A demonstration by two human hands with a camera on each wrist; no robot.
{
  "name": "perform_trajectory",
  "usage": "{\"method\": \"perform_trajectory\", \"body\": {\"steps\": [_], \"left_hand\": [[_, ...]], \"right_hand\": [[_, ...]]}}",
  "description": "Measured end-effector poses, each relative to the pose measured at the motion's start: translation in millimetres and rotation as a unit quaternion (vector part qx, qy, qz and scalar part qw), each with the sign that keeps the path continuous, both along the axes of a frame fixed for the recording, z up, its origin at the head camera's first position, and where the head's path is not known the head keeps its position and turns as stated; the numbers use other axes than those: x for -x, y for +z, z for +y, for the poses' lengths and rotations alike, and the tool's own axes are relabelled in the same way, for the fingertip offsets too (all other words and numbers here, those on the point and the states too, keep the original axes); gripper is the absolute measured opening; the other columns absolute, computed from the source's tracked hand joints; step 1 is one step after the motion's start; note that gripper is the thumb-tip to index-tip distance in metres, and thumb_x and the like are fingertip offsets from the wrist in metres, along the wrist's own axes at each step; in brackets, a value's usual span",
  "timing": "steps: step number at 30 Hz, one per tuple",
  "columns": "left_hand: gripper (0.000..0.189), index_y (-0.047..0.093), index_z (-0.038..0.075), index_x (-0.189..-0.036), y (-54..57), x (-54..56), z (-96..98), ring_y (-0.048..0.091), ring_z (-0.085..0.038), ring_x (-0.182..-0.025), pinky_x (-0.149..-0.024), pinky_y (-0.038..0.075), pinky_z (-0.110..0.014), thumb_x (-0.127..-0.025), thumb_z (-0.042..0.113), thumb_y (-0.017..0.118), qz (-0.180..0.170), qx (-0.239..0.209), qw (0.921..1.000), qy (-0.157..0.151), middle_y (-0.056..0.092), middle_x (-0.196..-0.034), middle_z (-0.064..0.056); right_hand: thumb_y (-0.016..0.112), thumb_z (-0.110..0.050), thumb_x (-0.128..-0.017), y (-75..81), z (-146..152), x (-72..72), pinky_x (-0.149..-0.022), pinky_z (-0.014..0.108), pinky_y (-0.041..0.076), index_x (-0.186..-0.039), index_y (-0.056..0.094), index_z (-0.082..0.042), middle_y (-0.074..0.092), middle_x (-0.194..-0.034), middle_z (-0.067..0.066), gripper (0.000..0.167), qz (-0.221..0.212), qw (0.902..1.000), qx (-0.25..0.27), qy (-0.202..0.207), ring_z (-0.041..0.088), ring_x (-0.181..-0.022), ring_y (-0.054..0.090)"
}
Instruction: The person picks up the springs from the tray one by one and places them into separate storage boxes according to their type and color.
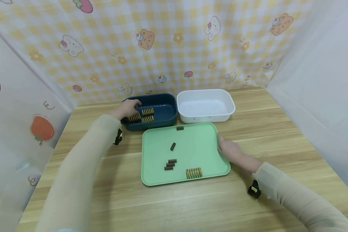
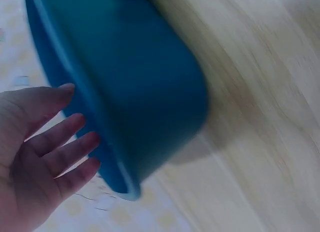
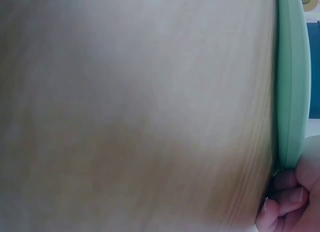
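1. The left hand [image 1: 127, 108] obscures the left end of a dark blue, round-cornered rectangular bin [image 1: 162, 124]; anything beneath it is hidden.
2. The left hand's fingers are loosely spread and slightly bent, with nothing visible in their hold. Contact with the bin's rim cannot be confirmed.
3. The right hand [image 1: 229, 149] grips the right edge of a light green, shallow rectangular tray [image 1: 200, 145], fingers curled. The right wrist view cuts off both hand and tray; the table there is blurred.
4. Large gold metal coil springs [image 1: 148, 119]: four visible. Three lie in the bin's left half, one near the tray's front edge.
5. Small dark brown coil springs [image 1: 172, 146]: five, all on the tray. Three lie grouped, one lies behind them, one near the back edge.
6. White rectangular bin [image 1: 205, 106]: one, right of the blue bin, on the wood-grain table [image 1: 278, 141].
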State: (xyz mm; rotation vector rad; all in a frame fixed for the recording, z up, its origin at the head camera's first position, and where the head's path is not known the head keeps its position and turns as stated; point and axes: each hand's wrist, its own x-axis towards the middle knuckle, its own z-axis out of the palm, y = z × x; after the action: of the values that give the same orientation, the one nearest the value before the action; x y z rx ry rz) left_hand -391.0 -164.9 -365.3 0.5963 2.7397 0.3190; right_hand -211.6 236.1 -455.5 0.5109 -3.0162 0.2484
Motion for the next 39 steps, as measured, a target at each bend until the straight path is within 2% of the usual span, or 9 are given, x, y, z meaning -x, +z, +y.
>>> {"method": "perform_trajectory", "body": {"steps": [4, 7, 11, 15, 19, 23, 27, 32, 39], "left_hand": [[0.047, 0.04, 0.001, -0.133, 12.5, -13.7, 6.9, 0.046, -0.037, -0.116, -0.092, 0.041, -0.049, -0.09, 0.011, 0.055, 0.014, -0.03, 0.9995, 0.005, 0.046, -0.128, -0.024], [0.05, 0.037, 0.005, -0.136, 19.9, -26.8, 12.4, 0.048, -0.035, -0.115, -0.091, 0.042, -0.048, -0.091, 0.014, 0.054, 0.021, -0.038, 0.9988, 0.023, 0.045, -0.131, -0.021], [0.05, 0.035, 0.008, -0.138, 27.3, -47.0, 18.0, 0.054, -0.031, -0.106, -0.084, 0.044, -0.045, -0.092, 0.017, 0.052, 0.042, -0.058, 0.9953, 0.066, 0.046, -0.132, -0.018], [0.046, 0.039, 0.009, -0.136, 32.3, -69.2, 23.8, 0.057, -0.029, -0.098, -0.078, 0.046, -0.043, -0.092, 0.018, 0.051, 0.059, -0.065, 0.9936, 0.071, 0.047, -0.132, -0.016], [0.043, 0.045, 0.008, -0.133, 30.9, -88.7, 28.4, 0.059, -0.027, -0.09, -0.07, 0.047, -0.04, -0.091, 0.017, 0.052, 0.094, -0.067, 0.9922, 0.048, 0.05, -0.13, -0.016], [0.042, 0.049, 0.006, -0.13, 24.9, -106.3, 35.8, 0.056, -0.03, -0.103, -0.072, 0.05, -0.041, -0.089, 0.015, 0.056, 0.134, -0.071, 0.9883, 0.017, 0.05, -0.131, -0.016], [0.041, 0.052, 0.005, -0.126, 19.9, -125.0, 49.2, 0.05, -0.031, -0.116, -0.085, 0.048, -0.043, -0.087, 0.014, 0.061, 0.152, -0.094, 0.9838, -0.015, 0.053, -0.128, -0.015], [0.037, 0.057, 0.006, -0.12, 15.2, -148.1, 68.1, 0.056, -0.026, -0.109, -0.084, 0.05, -0.039, -0.085, 0.013, 0.063, 0.163, -0.112, 0.9784, -0.061, 0.06, -0.12, -0.011], [0.034, 0.059, 0.004, -0.117, 10.0, -173.4, 94.8, 0.059, -0.022, -0.103, -0.086, 0.049, -0.035, -0.085, 0.013, 0.063, 0.149, -0.112, 0.9734, -0.133, 0.063, -0.113, -0.01]], "right_hand": [[0.043, -0.005, -0.09, -0.9, 0.7, -0.1, -0.032, 0.022, 0.024, -0.122, 0.035, 0.014, 0.034, -0.045, -0.002, 0.039, 0.0, 1.0, -0.001, 0.0, 0.011, -0.035, 0.033], [0.043, -0.005, -0.09, -3.0, 1.4, 0.6, -0.032, 0.022, 0.024, -0.121, 0.035, 0.014, 0.034, -0.045, -0.002, 0.038, 0.001, 1.0, -0.002, 0.002, 0.011, -0.035, 0.033], [0.043, -0.006, -0.089, -3.8, 1.4, 0.9, -0.032, 0.022, 0.025, -0.12, 0.035, 0.013, 0.035, -0.046, -0.002, 0.037, 0.005, 1.0, -0.001, 0.008, 0.011, -0.035, 0.033], [0.044, -0.005, -0.09, -2.3, 0.8, 0.3, -0.032, 0.022, 0.025, -0.12, 0.035, 0.014, 0.034, -0.046, -0.001, 0.037, 0.004, 0.9999, -0.003, 0.01, 0.011, -0.035, 0.033], [0.044, -0.005, -0.09, -0.2, -0.6, -0.1, -0.032, 0.023, 0.026, -0.121, 0.035, 0.014, 0.035, -0.046, -0.001, 0.037, 0.0, 1.0, -0.003, 0.005, 0.012, -0.036, 0.034], [0.043, -0.005, -0.09, 1.0, -2.1, -0.1, -0.032, 0.023, 0.026, -0.12, 0.036, 0.014, 0.035, -0.046, -0.001, 0.036, -0.003, 0.9999, -0.009, 0.004, 0.012, -0.035, 0.034], [0.042, -0.006, -0.09, 0.1, -2.5, 0.1, -0.032, 0.023, 0.026, -0.121, 0.035, 0.014, 0.035, -0.046, 0.0, 0.037, -0.006, 0.9999, -0.012, 0.001, 0.013, -0.036, 0.035], [0.041, -0.006, -0.091, -1.5, -1.7, 1.0, -0.032, 0.024, 0.027, -0.123, 0.032, 0.015, 0.036, -0.046, 0.0, 0.039, -0.009, 0.9999, -0.014, -0.002, 0.014, -0.036, 0.035], [0.041, -0.006, -0.091, -1.6, -2.2, 0.3, -0.031, 0.023, 0.027, -0.122, 0.034, 0.014, 0.035, -0.045, -0.001, 0.037, -0.009, 0.9996, -0.027, -0.002, 0.012, -0.035, 0.035]]}}
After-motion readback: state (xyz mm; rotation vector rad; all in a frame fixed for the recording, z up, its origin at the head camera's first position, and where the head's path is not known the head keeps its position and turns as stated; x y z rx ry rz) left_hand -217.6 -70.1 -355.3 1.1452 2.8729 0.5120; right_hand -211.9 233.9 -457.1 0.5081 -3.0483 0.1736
